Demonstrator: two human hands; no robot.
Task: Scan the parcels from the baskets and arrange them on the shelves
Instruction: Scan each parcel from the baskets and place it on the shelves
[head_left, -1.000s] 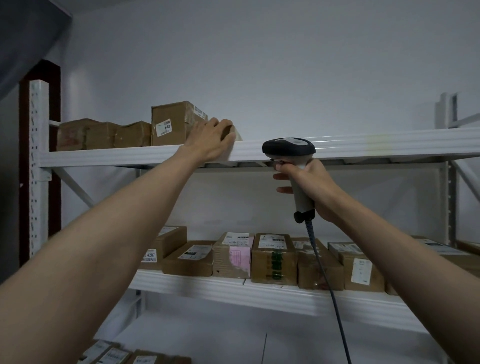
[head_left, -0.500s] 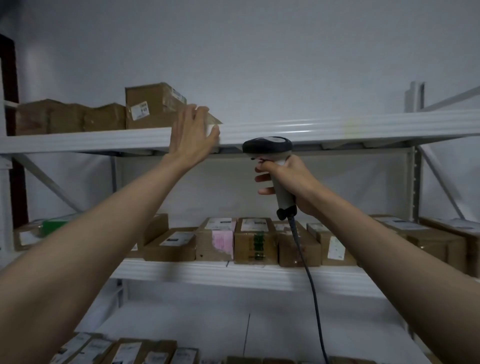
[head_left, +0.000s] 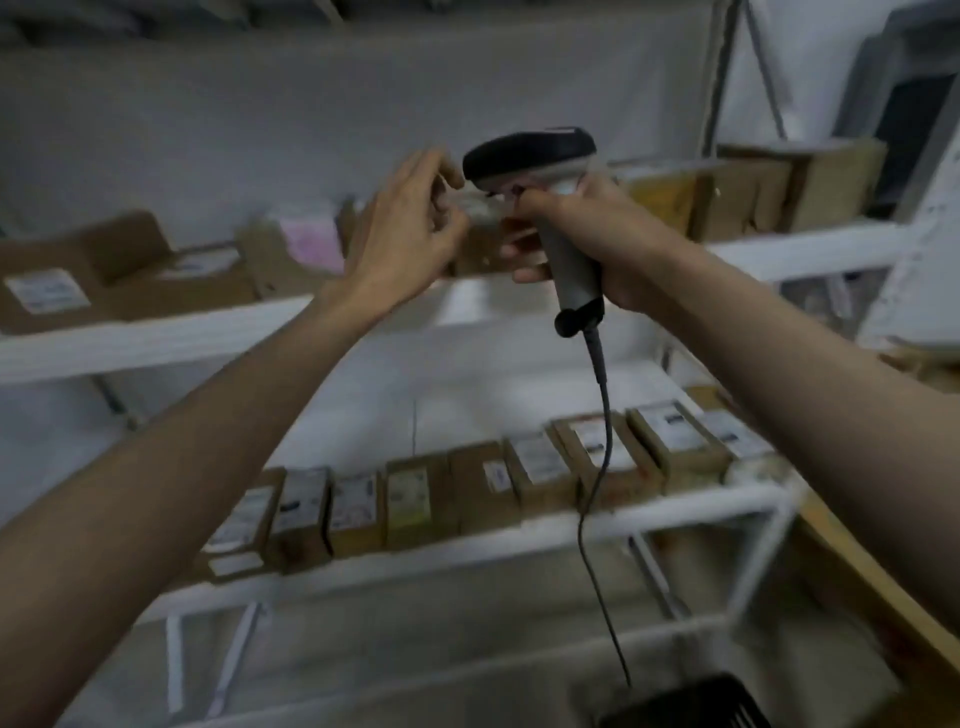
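— While the frame is blurred, what does the right hand (head_left: 587, 244) hold?
— Its fingers wrap the grey handle of the scanner (head_left: 545, 208), centre frame, cable (head_left: 602, 467) hanging down.
— And the left hand (head_left: 410, 234)?
— Fingers loosely curled, holding nothing, just left of the scanner head.
— Parcels?
— Boxes (head_left: 415, 499) line the lower shelf (head_left: 467, 545); more on the middle shelf (head_left: 156, 332), left.

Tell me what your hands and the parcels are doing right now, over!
Right hand grips scanner. Left hand holds nothing, fingers loosely curled. Parcels sit on shelves. Nothing blocking.
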